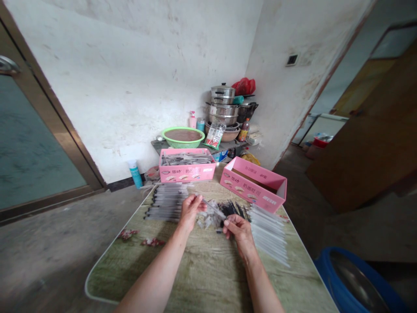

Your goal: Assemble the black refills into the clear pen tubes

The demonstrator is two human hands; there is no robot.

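Note:
Between my two hands runs a slim translucent pen barrel (213, 209). My left hand (190, 211) pinches its far left end, and the fingertips of my right hand (238, 229) close around its near right end. Whether the right fingers hold a second small part is too small to tell. Beneath the barrel lie small clear pieces (204, 221) and a heap of slim black parts (239, 210). Left of my left hand, pens with dark ends (166, 202) lie in a row. Right of my right hand, clear pen barrels (269, 234) are spread side by side.
A pink box (187, 173) full of pens stands at the table's far edge. Another pink box (254, 184) sits to its right, its inside partly visible. Behind are a green basin (183, 142) and stacked steel pots (223, 104). A blue tub (355, 278) stands right of the table (202, 269).

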